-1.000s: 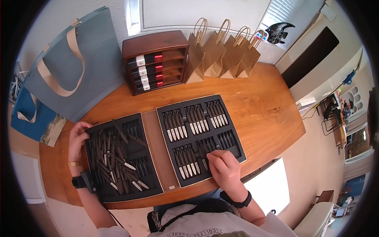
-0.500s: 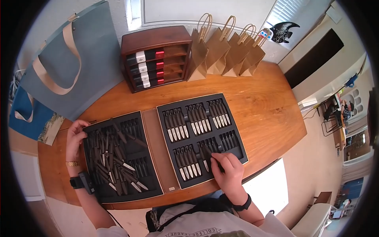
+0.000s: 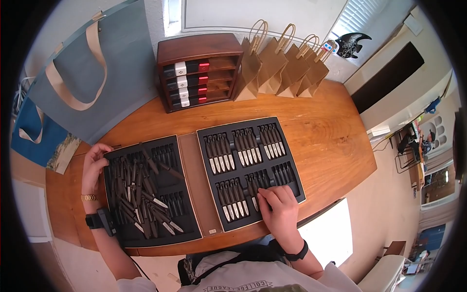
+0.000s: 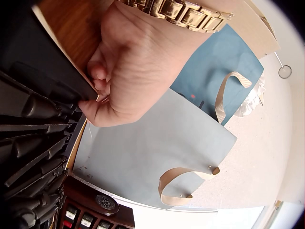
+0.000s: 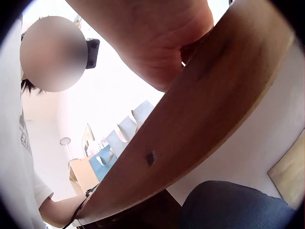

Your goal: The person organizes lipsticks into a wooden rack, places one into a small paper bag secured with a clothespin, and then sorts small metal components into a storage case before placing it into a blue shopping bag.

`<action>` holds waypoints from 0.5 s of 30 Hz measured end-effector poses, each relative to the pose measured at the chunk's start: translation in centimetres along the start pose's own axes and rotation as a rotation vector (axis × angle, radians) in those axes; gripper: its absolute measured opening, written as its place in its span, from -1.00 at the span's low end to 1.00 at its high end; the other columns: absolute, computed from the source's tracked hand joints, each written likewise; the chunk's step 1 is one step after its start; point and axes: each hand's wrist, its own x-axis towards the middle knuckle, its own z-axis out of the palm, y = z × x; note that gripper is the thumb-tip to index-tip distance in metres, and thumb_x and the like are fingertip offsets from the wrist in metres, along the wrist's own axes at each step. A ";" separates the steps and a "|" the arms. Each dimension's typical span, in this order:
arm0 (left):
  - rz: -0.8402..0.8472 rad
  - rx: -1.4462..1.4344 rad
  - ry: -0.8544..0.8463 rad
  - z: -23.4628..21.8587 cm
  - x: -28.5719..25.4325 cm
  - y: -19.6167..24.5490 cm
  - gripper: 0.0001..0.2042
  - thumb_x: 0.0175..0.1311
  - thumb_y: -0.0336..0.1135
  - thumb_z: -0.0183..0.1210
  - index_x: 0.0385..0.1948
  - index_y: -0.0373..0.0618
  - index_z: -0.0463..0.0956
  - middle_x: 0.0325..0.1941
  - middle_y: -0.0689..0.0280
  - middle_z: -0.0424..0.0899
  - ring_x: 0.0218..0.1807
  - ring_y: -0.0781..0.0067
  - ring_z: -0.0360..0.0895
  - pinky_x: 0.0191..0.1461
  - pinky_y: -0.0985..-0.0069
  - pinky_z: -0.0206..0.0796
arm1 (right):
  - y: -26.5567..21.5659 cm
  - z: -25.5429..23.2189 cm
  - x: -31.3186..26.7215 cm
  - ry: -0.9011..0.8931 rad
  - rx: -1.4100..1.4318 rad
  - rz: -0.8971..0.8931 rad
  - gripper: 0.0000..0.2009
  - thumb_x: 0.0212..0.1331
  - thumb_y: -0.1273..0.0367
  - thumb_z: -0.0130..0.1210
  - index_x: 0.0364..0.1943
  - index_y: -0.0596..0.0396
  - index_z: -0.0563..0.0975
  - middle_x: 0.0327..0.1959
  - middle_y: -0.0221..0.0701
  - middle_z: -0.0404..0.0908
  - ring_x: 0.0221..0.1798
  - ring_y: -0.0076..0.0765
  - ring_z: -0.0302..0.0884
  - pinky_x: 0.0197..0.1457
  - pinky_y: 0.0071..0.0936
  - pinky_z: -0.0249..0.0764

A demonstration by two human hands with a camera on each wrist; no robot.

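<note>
In the head view my left hand (image 3: 92, 168) is at the far left corner of the left black tray (image 3: 170, 238), pinching its rim; the left wrist view shows its fingers (image 4: 99, 72) curled at the outer edge. A loose heap of slim dark-brown sticks (image 3: 134, 187) with white pointed tips lies in that tray. Over the lower row of the right tray (image 3: 245, 175) is my right hand (image 3: 279, 209), thumb and forefinger together at a dark stick mostly hidden behind them. Beside its fingertips one dark-brown stick (image 3: 254, 202) lies in a slot. Other groups there hold neat rows of sticks.
A wooden rack (image 3: 194, 46) with white, black and red boxes stands at the back, beside several brown paper bags (image 3: 245, 73). At the left are a large grey-blue bag (image 3: 124, 68) and a smaller blue bag (image 3: 36, 129). A brown strip (image 3: 192, 170) joins the trays.
My right hand has shifted only slightly around the lower middle group of the right tray. The left hand stays at its tray corner. The head view has shifted a little.
</note>
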 end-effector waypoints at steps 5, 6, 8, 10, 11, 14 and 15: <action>0.045 -0.018 -0.003 -0.3 0.4 -0.9 -0.71 -0.03 -0.61 -0.03 -0.25 -0.12 0.52 -0.17 0.48 0.59 -0.42 0.82 0.30 -0.49 0.79 0.00 | 0.8 -0.3 0.1 -0.077 -0.046 -0.077 -0.82 -0.01 0.53 0.31 -0.27 0.15 0.65 -0.33 -0.38 0.59 -0.25 -0.24 0.54 -0.22 -0.35 0.50; 0.040 -0.006 -0.004 -0.3 0.4 -0.9 -0.71 -0.03 -0.61 -0.03 -0.25 -0.12 0.52 -0.17 0.48 0.59 -0.42 0.82 0.31 -0.50 0.79 0.01 | 0.7 -0.3 0.3 -0.078 -0.046 -0.078 -0.82 -0.01 0.53 0.31 -0.27 0.15 0.65 -0.33 -0.38 0.59 -0.25 -0.24 0.54 -0.22 -0.35 0.50; 0.028 -0.031 -0.009 0.0 0.1 -0.3 -0.70 -0.05 -0.62 -0.03 -0.24 -0.14 0.52 -0.17 0.45 0.59 -0.31 0.76 0.38 -0.38 0.78 0.09 | 0.6 -0.5 0.7 -0.088 -0.028 -0.103 -0.77 -0.02 0.54 0.30 -0.21 0.15 0.65 -0.27 -0.39 0.61 -0.20 -0.23 0.55 -0.17 -0.36 0.51; 0.017 -0.055 -0.014 0.1 0.0 0.0 -0.69 -0.08 -0.63 -0.03 -0.24 -0.17 0.52 -0.18 0.43 0.59 -0.20 0.69 0.46 -0.27 0.76 0.17 | 0.6 -0.7 0.9 -0.109 -0.024 -0.108 -0.74 -0.04 0.55 0.29 -0.18 0.14 0.66 -0.25 -0.37 0.61 -0.20 -0.21 0.56 -0.15 -0.34 0.52; 0.012 -0.043 -0.011 0.1 0.0 0.1 -0.69 -0.08 -0.63 -0.03 -0.24 -0.16 0.52 -0.18 0.43 0.59 -0.22 0.70 0.45 -0.29 0.76 0.15 | 0.6 -0.8 1.0 -0.129 -0.019 -0.114 -0.71 -0.06 0.57 0.29 -0.16 0.14 0.67 -0.23 -0.36 0.62 -0.19 -0.20 0.56 -0.13 -0.33 0.52; 0.023 -0.024 -0.001 0.0 0.2 -0.4 -0.70 -0.06 -0.62 -0.03 -0.25 -0.14 0.52 -0.18 0.45 0.59 -0.32 0.76 0.38 -0.41 0.78 0.07 | 0.6 -1.0 1.0 -0.159 -0.066 -0.151 -0.68 -0.07 0.57 0.27 -0.13 0.14 0.67 -0.20 -0.36 0.62 -0.18 -0.20 0.56 -0.12 -0.32 0.52; 0.041 -0.019 0.003 0.0 0.3 -0.6 -0.71 -0.04 -0.61 -0.03 -0.25 -0.12 0.51 -0.17 0.47 0.60 -0.41 0.81 0.31 -0.50 0.79 0.00 | 0.7 -1.0 1.0 -0.160 -0.066 -0.150 -0.68 -0.07 0.57 0.27 -0.13 0.14 0.67 -0.20 -0.36 0.62 -0.18 -0.20 0.56 -0.12 -0.32 0.52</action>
